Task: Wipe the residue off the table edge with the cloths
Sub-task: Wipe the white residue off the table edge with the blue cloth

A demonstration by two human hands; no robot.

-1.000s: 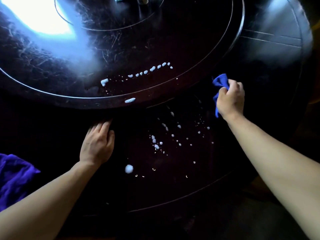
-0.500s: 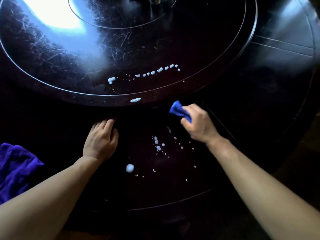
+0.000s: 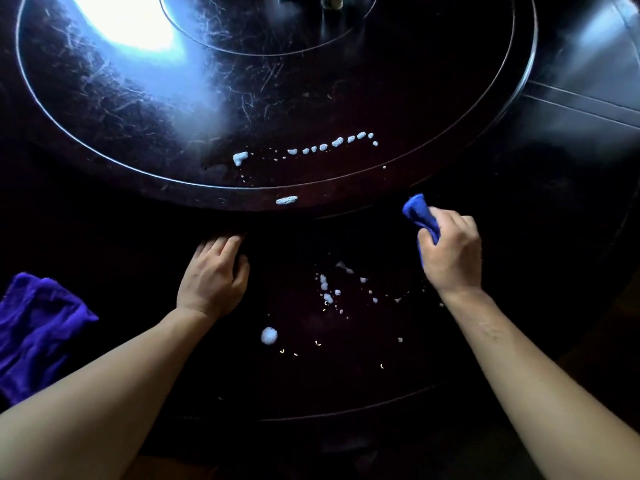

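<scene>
White foamy residue [image 3: 327, 292] is spattered on the dark table's outer ring [image 3: 346, 386] between my two hands, with one larger blob [image 3: 269, 335] nearer me. My right hand [image 3: 450, 254] is closed around a bunched blue cloth [image 3: 417, 211] and rests on the table just right of the spatter. My left hand [image 3: 213, 277] lies flat on the table, palm down, left of the residue, holding nothing. A second, purple cloth [image 3: 38, 334] lies crumpled at the far left.
A raised round turntable [image 3: 138, 174] fills the upper view, scratched and glaring with light, carrying a line of foam drops [image 3: 332, 144] and a smear [image 3: 286, 200] on its rim. Small objects stand at its centre, top edge. The table's near edge curves below my forearms.
My right hand swept the blue cloth from the right to the left across the spatter, then back to the right. Fewer drops remain on the right side. My left hand stayed put.
</scene>
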